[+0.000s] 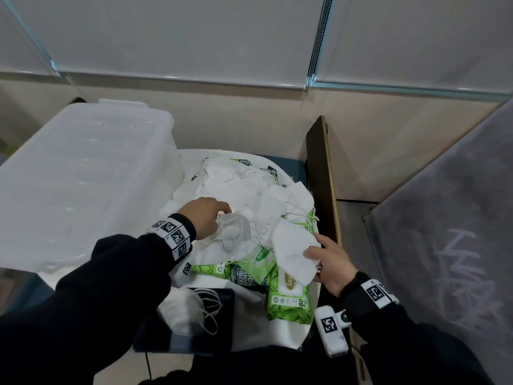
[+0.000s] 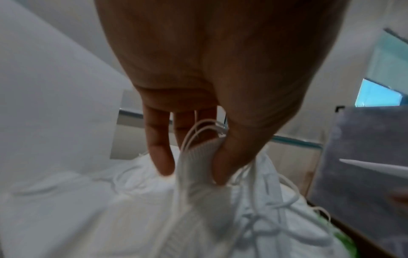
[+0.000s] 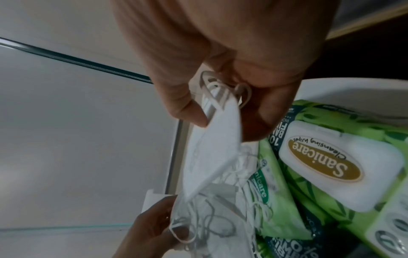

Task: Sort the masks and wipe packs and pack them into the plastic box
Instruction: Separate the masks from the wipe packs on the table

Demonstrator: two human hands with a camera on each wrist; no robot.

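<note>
A heap of white masks (image 1: 249,187) lies on a white sheet, with green wipe packs (image 1: 288,298) under and in front of it. My left hand (image 1: 211,218) pinches the ribbed edge of one mask (image 2: 198,155) between thumb and fingers (image 2: 161,157), its ear loops trailing over the heap. At the right, my right hand (image 1: 324,259) holds a folded white mask (image 1: 291,251) by its end, thumb on one side and fingers on the other (image 3: 225,118). A Sanicare wipe pack (image 3: 331,165) lies just beneath it. The translucent plastic box (image 1: 83,176) stands at the left.
A few masks (image 1: 183,309) are stacked on a dark flat object (image 1: 216,323) near my body. A wooden board (image 1: 323,176) stands upright along the right side of the pile, with a grey panel (image 1: 444,232) beyond it. A wall rises behind.
</note>
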